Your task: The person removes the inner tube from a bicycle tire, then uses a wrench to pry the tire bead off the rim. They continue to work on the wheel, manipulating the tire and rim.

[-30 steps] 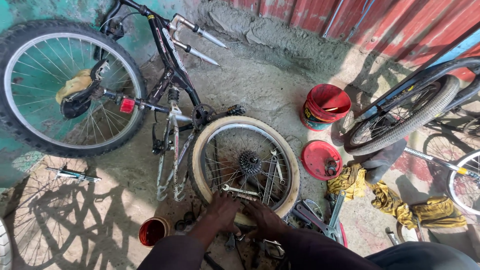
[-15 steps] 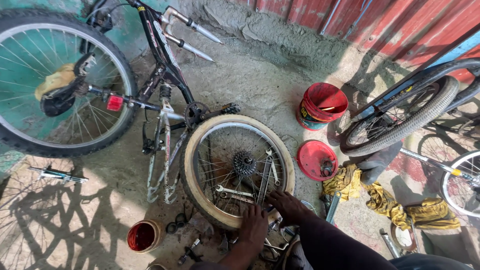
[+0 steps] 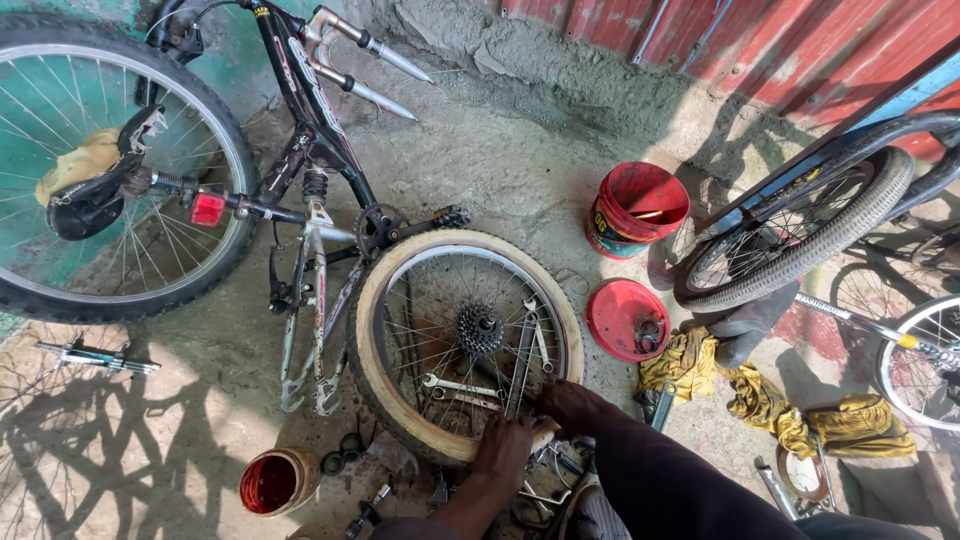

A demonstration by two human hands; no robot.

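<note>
Sunlit concrete floor (image 3: 520, 170), probably cracked, below red corrugated wall (image 3: 760, 40).

Dirt floor (image 3: 520, 170): wheel (image 3: 465, 340) dead center, red bucket (image 3: 635, 210) at 2, tin (image 3: 275, 482) at 7, yellow rags (image 3: 760, 395) at 4.

A cream tyre (image 3: 372, 340) is seen by the left hand (image 3: 503, 447). A red bucket (image 3: 636, 210) and yellow rags (image 3: 760, 395) are seen beyond the right hand (image 3: 562, 403).
</note>
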